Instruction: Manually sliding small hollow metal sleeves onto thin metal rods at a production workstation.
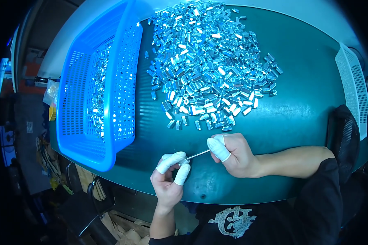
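Note:
White finger cots cover some fingertips on both hands. My left hand (167,177) is closed in a pinch around a small shiny metal part, mostly hidden by the fingers, which looks like the hex standoffs in the pile. My right hand (238,157) grips a thin metal rod (199,154), whose far end reaches the part in my left fingertips. How far the tip goes in cannot be seen. Beyond my hands, a large heap of silvery hex standoffs (208,65) spreads over the green tabletop (302,106).
At the left, a blue plastic basket (108,122) stands tilted on the table with many metal parts inside. A white perforated basket (351,81) is at the right edge. Dark mesh cloth (342,134) hangs near my right elbow. Loose standoffs lie at the heap's near edge.

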`<state>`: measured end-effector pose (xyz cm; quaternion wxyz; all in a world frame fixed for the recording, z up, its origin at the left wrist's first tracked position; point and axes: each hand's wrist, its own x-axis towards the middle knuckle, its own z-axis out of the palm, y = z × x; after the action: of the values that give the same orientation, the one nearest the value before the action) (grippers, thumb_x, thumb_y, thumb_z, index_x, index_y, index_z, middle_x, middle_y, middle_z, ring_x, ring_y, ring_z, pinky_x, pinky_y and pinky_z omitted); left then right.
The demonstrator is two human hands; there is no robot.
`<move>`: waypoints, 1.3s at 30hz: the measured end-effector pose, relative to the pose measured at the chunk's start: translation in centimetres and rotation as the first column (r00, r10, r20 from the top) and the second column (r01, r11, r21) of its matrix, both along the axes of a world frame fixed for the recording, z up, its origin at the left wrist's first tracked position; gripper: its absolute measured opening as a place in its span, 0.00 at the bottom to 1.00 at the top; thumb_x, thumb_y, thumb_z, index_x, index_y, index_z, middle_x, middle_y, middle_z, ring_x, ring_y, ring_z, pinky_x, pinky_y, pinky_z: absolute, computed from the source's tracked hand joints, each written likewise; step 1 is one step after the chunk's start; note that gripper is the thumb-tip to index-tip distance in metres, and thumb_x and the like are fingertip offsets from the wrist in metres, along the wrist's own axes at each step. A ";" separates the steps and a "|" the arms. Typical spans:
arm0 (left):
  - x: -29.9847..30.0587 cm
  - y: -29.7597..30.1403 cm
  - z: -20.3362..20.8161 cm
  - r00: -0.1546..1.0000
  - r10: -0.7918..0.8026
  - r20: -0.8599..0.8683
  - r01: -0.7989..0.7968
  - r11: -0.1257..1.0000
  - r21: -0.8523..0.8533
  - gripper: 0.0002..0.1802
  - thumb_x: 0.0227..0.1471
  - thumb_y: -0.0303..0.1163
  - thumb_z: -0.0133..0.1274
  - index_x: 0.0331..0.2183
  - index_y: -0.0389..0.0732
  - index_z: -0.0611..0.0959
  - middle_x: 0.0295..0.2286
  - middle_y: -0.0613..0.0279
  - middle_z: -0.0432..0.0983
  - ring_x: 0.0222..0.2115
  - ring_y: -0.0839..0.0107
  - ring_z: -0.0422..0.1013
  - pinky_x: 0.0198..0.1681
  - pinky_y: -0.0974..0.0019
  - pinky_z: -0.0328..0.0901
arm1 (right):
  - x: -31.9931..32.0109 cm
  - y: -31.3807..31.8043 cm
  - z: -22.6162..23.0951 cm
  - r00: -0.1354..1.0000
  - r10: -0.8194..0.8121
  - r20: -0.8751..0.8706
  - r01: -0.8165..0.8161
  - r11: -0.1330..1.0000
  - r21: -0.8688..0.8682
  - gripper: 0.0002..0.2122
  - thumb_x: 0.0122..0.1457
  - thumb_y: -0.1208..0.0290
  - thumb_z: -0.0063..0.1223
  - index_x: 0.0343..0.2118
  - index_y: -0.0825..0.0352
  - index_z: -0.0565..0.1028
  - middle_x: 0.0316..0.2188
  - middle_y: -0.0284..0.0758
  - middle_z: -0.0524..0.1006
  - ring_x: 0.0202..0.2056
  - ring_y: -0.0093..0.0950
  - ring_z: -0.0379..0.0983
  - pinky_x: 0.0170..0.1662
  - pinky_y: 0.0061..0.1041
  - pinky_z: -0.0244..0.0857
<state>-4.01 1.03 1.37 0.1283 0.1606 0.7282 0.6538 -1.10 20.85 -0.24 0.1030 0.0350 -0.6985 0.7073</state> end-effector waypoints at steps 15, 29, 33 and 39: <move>0.5 2.4 0.2 0.989 -0.135 0.065 0.131 0.990 0.059 0.15 0.46 0.15 0.57 0.39 0.32 0.78 0.32 0.55 0.75 0.32 0.68 0.74 0.36 0.66 0.71 | 0.3 0.2 0.6 0.996 0.091 0.018 -0.091 0.996 0.014 0.14 0.61 0.74 0.43 0.18 0.69 0.71 0.16 0.40 0.69 0.18 0.40 0.67 0.20 0.33 0.58; 1.2 3.1 1.3 0.981 -0.069 0.180 0.083 0.994 -0.074 0.06 0.57 0.24 0.47 0.29 0.32 0.75 0.26 0.60 0.74 0.24 0.78 0.68 0.25 0.74 0.63 | 0.8 -0.4 0.0 0.993 0.100 -0.070 -0.094 0.992 0.090 0.15 0.61 0.75 0.45 0.17 0.71 0.64 0.14 0.39 0.64 0.15 0.36 0.61 0.18 0.31 0.53; 0.7 2.1 1.1 0.952 -0.113 -0.284 0.041 0.968 -0.248 0.07 0.46 0.22 0.59 0.30 0.34 0.76 0.27 0.58 0.74 0.24 0.72 0.68 0.25 0.73 0.62 | 0.6 -0.2 0.2 0.990 0.137 -0.023 -0.133 0.981 0.139 0.17 0.63 0.72 0.43 0.17 0.70 0.65 0.14 0.38 0.65 0.15 0.34 0.61 0.19 0.30 0.55; -0.6 -0.4 3.7 0.830 -0.288 -0.477 0.040 0.885 -0.464 0.11 0.39 0.23 0.64 0.28 0.38 0.79 0.23 0.60 0.76 0.23 0.64 0.70 0.26 0.68 0.63 | 0.9 -0.4 0.4 0.986 0.139 0.095 -0.138 0.990 -0.012 0.20 0.66 0.68 0.37 0.15 0.69 0.65 0.12 0.34 0.65 0.14 0.28 0.61 0.21 0.27 0.56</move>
<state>-4.57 0.61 5.11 0.0106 0.3665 0.8448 0.3898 -0.16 20.44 0.13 0.0201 0.0491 -0.6965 0.7156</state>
